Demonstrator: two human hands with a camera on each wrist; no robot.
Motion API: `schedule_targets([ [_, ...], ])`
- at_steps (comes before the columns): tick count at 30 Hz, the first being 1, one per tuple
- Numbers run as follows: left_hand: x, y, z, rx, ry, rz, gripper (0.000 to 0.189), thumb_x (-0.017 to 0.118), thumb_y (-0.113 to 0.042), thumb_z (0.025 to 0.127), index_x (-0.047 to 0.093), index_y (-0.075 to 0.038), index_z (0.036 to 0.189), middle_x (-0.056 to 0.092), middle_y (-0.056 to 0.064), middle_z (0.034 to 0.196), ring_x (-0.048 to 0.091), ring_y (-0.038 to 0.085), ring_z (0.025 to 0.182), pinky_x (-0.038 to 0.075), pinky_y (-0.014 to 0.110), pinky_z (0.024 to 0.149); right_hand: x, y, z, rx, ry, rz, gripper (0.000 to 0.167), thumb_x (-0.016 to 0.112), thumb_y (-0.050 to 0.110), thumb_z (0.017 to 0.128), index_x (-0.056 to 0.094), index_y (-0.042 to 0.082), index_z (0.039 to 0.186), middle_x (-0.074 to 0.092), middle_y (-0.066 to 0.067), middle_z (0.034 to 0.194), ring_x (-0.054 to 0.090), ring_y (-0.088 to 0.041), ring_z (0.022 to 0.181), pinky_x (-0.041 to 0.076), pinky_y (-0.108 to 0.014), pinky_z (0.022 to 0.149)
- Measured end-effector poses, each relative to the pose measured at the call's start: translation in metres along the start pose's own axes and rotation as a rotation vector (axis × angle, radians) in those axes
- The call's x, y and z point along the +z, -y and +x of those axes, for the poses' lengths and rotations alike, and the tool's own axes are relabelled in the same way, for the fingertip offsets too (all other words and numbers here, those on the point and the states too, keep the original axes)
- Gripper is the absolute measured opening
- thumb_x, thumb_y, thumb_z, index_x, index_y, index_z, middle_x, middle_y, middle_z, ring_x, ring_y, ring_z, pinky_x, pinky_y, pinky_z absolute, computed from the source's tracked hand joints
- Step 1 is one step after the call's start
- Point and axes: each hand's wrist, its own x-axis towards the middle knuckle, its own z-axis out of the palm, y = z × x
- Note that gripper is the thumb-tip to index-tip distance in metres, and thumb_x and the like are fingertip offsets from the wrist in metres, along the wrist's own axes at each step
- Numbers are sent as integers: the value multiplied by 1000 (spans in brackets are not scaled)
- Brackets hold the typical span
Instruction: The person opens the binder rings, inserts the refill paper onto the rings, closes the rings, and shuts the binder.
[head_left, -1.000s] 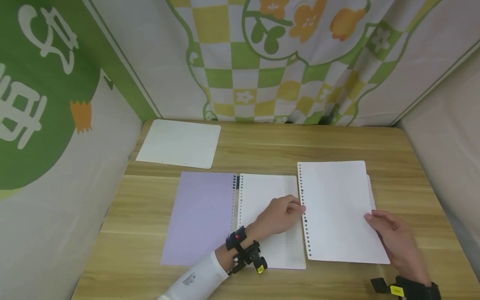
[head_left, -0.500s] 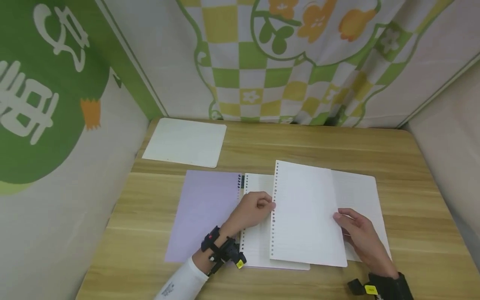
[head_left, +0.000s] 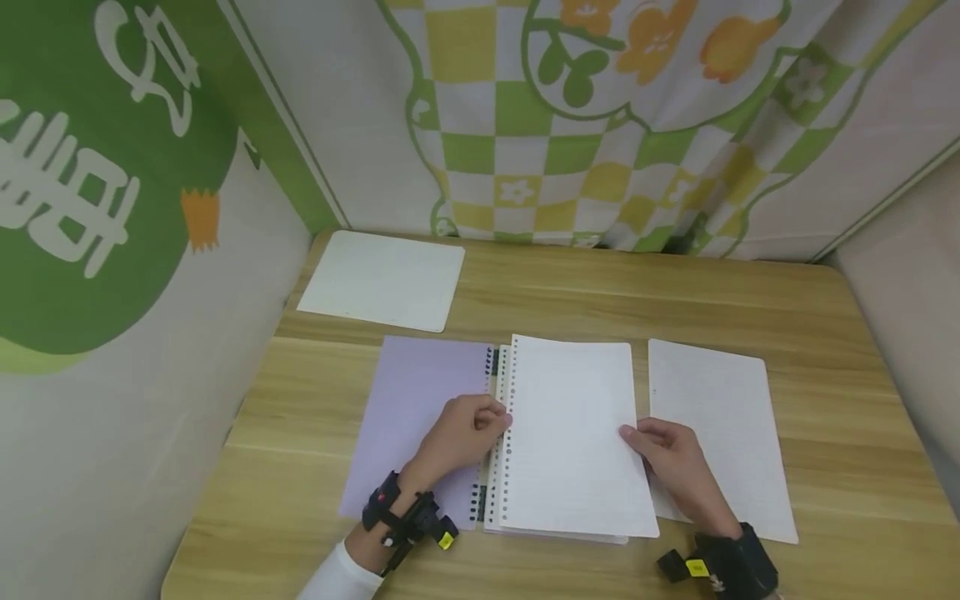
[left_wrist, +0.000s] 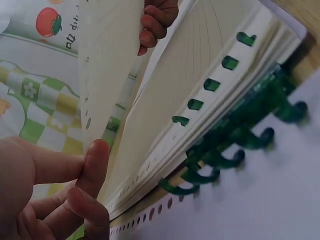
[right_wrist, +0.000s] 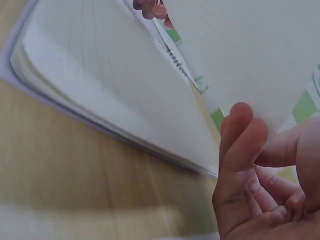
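Between both hands is a white loose-leaf sheet [head_left: 573, 442] with a column of punched holes along its left edge. My left hand [head_left: 463, 433] pinches that holed edge between thumb and finger; my right hand [head_left: 671, 462] pinches the opposite edge. Under the sheet lies a stack of holed, lined paper [left_wrist: 175, 75], mostly hidden in the head view. Green binder rings [left_wrist: 240, 135] stand open along the spine beside the stack. To their left, the purple notebook cover [head_left: 420, 417] lies flat. In the right wrist view, the held sheet [right_wrist: 240, 55] is raised over the stack.
Right of the stack lies another lined sheet [head_left: 720, 425], partly behind my right hand. A white sheet or board [head_left: 382, 279] rests at the back left of the wooden table [head_left: 585, 292]. A patterned curtain [head_left: 517, 150] hangs behind the table.
Both hands have carried the holed sheet leftward, from over the right-hand paper to above the stack by the rings. The lined sheet at the right is now uncovered.
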Motion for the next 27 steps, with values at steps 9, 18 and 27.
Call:
schedule_targets([
  [9, -7, 6, -9, 22, -145, 153, 18, 68, -25, 105, 74, -14, 119, 74, -3, 98, 62, 11, 78, 52, 29, 67, 17, 1, 2, 28, -42, 68, 35, 71, 26, 105, 72, -6, 120, 80, -8, 91, 72, -20, 79, 56, -27, 71],
  [18, -11, 5, -2, 213, -80, 517, 55, 68, -39, 105, 57, -15, 154, 51, 4, 164, 46, 33, 144, 40, 54, 116, 22, -2, 2, 33, -37, 80, 34, 71, 26, 104, 73, -6, 117, 79, -8, 86, 70, -21, 76, 57, -28, 68],
  [27, -11, 4, 3, 208, 30, 641, 60, 60, -42, 107, 50, -14, 160, 34, 7, 174, 34, 44, 151, 32, 63, 118, 19, 1, 3, 27, -20, 75, 34, 72, 27, 104, 74, -5, 115, 80, -8, 84, 71, -21, 74, 55, -27, 68],
])
